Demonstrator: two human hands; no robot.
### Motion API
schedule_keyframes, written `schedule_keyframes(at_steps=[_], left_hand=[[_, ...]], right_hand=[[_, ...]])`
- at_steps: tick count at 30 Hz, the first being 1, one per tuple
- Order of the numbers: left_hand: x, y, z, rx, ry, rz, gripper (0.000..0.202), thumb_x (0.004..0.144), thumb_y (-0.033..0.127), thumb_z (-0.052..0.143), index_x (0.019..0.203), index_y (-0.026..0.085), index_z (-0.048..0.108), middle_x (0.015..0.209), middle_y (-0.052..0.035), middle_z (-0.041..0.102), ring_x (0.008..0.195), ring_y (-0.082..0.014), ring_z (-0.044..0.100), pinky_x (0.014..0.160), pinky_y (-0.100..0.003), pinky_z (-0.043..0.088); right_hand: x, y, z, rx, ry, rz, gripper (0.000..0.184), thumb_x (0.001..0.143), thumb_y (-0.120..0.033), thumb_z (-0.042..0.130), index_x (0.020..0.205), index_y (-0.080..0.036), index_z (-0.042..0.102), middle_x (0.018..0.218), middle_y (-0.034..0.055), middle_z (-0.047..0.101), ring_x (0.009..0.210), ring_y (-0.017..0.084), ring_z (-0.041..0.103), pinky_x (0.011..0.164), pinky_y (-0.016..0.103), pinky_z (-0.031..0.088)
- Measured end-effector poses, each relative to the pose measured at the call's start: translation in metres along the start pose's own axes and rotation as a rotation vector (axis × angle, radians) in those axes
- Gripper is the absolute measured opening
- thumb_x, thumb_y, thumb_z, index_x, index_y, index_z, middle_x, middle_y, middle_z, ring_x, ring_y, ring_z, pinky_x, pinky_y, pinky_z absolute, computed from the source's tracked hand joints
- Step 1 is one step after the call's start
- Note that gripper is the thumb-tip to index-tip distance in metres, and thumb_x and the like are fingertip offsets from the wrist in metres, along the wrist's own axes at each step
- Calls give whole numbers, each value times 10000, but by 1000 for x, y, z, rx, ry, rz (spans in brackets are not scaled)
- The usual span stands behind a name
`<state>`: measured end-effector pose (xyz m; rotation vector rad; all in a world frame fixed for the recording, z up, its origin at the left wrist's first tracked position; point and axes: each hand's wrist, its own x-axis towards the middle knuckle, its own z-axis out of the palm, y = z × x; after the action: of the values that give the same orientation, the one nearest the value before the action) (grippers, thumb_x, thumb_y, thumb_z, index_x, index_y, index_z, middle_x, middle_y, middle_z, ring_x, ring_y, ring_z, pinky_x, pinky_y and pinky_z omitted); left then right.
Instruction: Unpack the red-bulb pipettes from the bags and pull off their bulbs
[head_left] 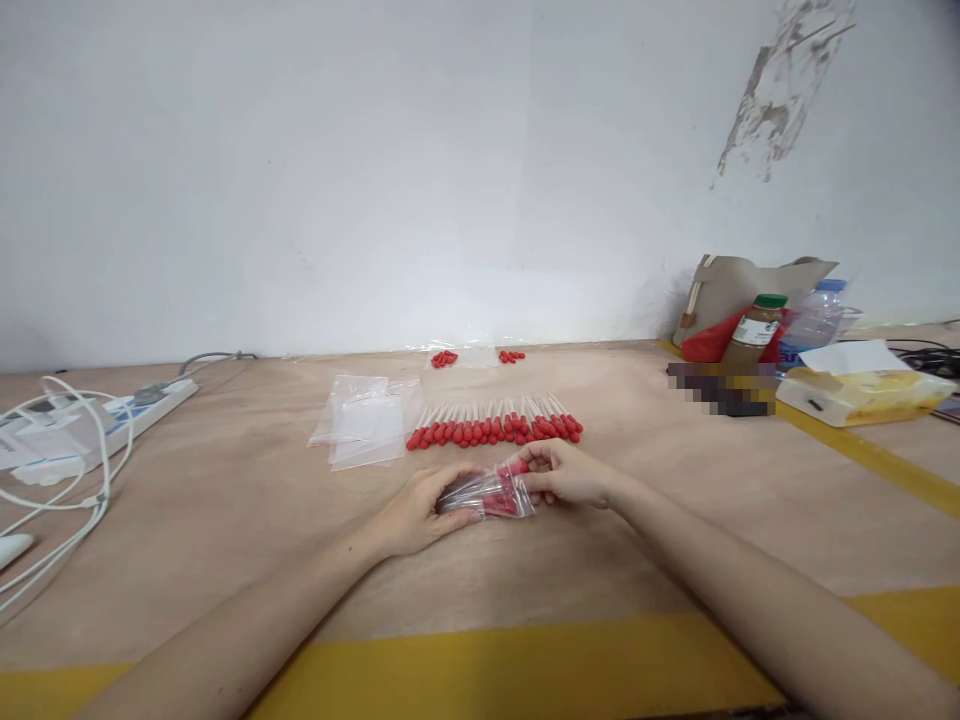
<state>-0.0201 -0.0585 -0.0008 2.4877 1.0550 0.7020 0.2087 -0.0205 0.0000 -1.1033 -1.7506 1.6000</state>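
Observation:
My left hand [424,508] is closed around a small clear plastic bag [487,495], its open end facing right. Red-tipped sticks show through the film. At the bag's right end, my right hand [562,474] pinches the red head of a stick [516,467]; its fingertips also touch the bag's edge. Just beyond the hands lies a row of white sticks with red heads [495,428], heads toward me. Left of the row are several flat clear bags [367,420], overlapping. Near the wall, clear bags with red-tipped sticks [444,359] lie on the table.
On the left sit a power strip [154,410] and looped white cables [101,490]. To the right are a tissue pack [862,385], a green-capped bottle [754,335], a blue-capped bottle [814,325] and a beige bag [750,285]. Yellow tape [480,670] runs along the front edge.

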Motion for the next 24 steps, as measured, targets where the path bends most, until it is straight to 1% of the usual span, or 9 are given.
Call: schedule_keyframes(at_steps=[3,5,7,11,15,17,19,21,24], left_hand=[[0,2,-1,18,-13,-31,401,802,365,544,1168,216,477,1094,-51,598,934,-189,575,793,-314,472],[0,3,-2,24,-17,-40,401,802,369,542,1168,215,480,1094,-49,600,932,-190,579,788,-312,475],[0,4,-2,23,-14,-38,399,803,375,539,1164,213,486,1097,-53,601,940,-195,579,787,-315,477],[0,2,-1,20,2,-27,402,799,383,546,1157,208,495,1107,-65,597,960,-203,574,798,-326,476],[0,0,0,16,23,-18,402,795,378,554,1159,216,493,1122,-61,587,974,-200,567,800,-324,476],[0,0,0,17,28,-15,403,793,381,555,1156,216,495,1119,-60,586,973,-199,566,799,-321,476],[0,0,1,18,34,-18,406,790,385,558,1153,214,495,1112,-59,588,967,-198,567,799,-317,474],[-1,-1,1,15,31,-24,412,791,386,558,1158,213,486,1106,-57,589,956,-193,571,798,-314,474],[-1,-2,1,12,24,-24,416,793,381,557,1165,214,474,1103,-53,589,949,-185,573,800,-309,472]], right_hand=[[-3,2,-9,192,3,75,273,607,-212,730,815,-135,571,658,-14,612,550,72,582,532,191,480],[-2,6,-11,347,-1,71,314,576,-185,756,830,-143,575,740,-4,628,626,77,607,627,212,518],[0,9,-12,424,0,62,305,583,-201,760,826,-140,587,777,8,634,664,78,613,666,214,527],[0,6,-26,404,37,68,243,609,-238,748,779,-133,610,753,19,650,624,81,615,622,205,530],[-16,-10,-67,282,92,-8,191,620,-239,733,757,-137,648,734,25,668,599,71,604,581,170,510],[-25,-15,-88,234,176,-54,200,603,-258,741,740,-143,653,742,34,673,623,87,613,600,186,514],[-29,-16,-102,201,331,-143,223,600,-287,739,760,-159,651,788,40,675,670,108,622,638,221,521],[-26,-13,-106,118,523,-282,254,633,-336,711,817,-176,645,839,48,670,705,127,622,686,273,524],[-13,-5,-97,-237,739,-518,273,696,-379,648,889,-186,642,876,65,650,749,162,608,733,338,508]])
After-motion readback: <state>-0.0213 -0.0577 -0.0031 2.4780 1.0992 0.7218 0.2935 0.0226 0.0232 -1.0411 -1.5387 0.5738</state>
